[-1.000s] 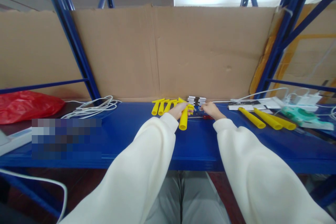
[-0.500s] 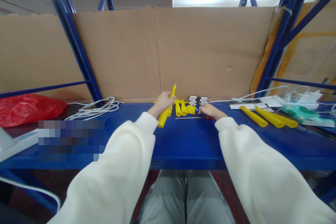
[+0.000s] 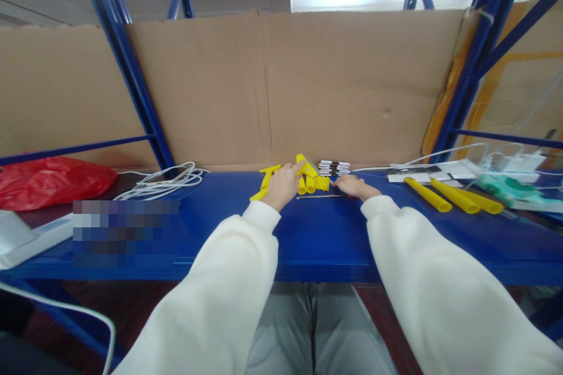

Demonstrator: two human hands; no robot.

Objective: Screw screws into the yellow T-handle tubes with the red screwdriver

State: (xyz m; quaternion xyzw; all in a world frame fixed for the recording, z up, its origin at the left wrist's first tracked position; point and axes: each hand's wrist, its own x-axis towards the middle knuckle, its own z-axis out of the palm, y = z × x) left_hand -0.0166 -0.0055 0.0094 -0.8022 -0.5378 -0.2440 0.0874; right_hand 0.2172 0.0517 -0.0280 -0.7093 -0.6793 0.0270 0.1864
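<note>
My left hand (image 3: 284,184) is closed on a yellow squeegee-like tool, whose triangular head (image 3: 308,166) with a grey edge points up and to the right; the hand hides its handle. Left of that hand lies another yellow tool (image 3: 260,192). Short yellow tubes (image 3: 310,186) and a pile of small yellow pieces (image 3: 322,183) sit between my hands. My right hand (image 3: 352,185) has its fingers pinched beside the pile, and what they hold is too small to make out. Below them lies a thin metal rod (image 3: 319,197), probably a screwdriver shaft, reaching toward the right hand.
Stacked white strips with dark bands (image 3: 334,167) stand by the cardboard wall (image 3: 352,88). Several yellow tubular handles (image 3: 426,194) lie at right, near a green-and-white packet (image 3: 505,187). Coiled white cable (image 3: 171,181) and a red bag (image 3: 57,181) are at left on the blue table (image 3: 325,240).
My left hand has moved right and turned its yellow tool, so the triangular head now shows toward the strips. My right hand stays by the small yellow pieces.
</note>
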